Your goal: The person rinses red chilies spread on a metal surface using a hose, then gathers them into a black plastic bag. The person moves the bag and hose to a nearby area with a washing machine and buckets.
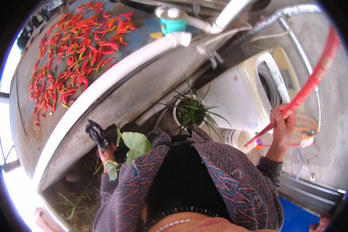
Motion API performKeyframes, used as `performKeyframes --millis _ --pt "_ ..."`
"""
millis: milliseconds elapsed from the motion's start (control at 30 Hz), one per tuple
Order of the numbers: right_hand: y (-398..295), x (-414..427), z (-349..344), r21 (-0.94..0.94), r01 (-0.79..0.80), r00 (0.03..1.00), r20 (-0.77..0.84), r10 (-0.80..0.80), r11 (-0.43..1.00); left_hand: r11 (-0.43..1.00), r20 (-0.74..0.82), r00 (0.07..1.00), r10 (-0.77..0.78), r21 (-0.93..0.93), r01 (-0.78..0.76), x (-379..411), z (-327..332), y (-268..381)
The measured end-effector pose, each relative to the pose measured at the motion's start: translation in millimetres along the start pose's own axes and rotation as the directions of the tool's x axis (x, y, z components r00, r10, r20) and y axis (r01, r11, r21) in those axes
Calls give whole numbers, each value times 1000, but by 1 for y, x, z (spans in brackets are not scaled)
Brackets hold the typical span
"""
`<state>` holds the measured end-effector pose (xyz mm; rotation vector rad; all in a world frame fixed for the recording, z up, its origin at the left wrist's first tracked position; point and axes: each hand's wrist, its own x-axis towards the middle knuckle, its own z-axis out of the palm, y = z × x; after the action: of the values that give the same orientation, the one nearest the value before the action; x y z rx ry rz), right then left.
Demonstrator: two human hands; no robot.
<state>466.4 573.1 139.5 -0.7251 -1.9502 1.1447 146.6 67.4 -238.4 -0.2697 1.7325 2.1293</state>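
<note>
At the right, my right hand (283, 123) is closed around a red pole or hose (314, 78) that bears writing; its upper end runs to the top right and its lower end points down over a white bucket (235, 138). On the left, my left hand (108, 153) holds a bunched black plastic bag (98, 136), with its fingers partly hidden. Large green leaves (137, 145) show beside that hand, close to my jacket; what they hang from cannot be seen.
Red chili peppers (75, 58) lie spread on a raised surface behind a white pipe (104, 87). A teal can (173, 23), a tap (213, 56), a potted spiky plant (191, 111) and a white washing machine (237, 90) stand ahead. Another person's hand (322, 223) shows at lower right.
</note>
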Motion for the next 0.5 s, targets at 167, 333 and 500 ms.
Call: performKeyframes --millis 167,333,500 --pt "4 -22 -24 -142 27 983 -174 -52 989 966 221 955 -197 209 151 -9 58 -39" --pt "26 -52 -58 -25 18 923 -384 -26 1000 903 381 866 -325 398 164 -11 105 -49" --pt "43 -103 -102 -16 -48 830 -556 31 999 835 485 771 -414 539 109 -14 151 -53"
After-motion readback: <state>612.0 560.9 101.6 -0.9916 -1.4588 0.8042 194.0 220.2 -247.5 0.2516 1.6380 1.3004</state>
